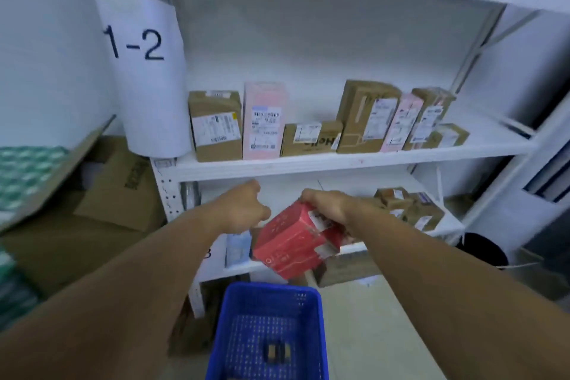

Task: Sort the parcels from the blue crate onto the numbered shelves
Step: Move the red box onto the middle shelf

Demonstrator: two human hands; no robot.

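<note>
My right hand (328, 205) grips a red box parcel (294, 241) from above, tilted, in front of the lower shelf (401, 245). My left hand (245, 210) is just left of the red parcel at its upper corner, fingers curled; whether it touches the box is unclear. The blue crate (271, 333) stands on the floor below my hands, with a small dark item on its bottom. The middle shelf (308, 163), beside a paper sign reading 1-2 (138, 46), carries a row of brown and pink parcels (265, 120).
More brown parcels (413, 208) sit on the right of the lower shelf. Flattened cardboard boxes (120, 185) lean at the left by the wall. A black bin (484, 248) stands to the right of the rack. A white upright post (165, 191) frames the rack's left side.
</note>
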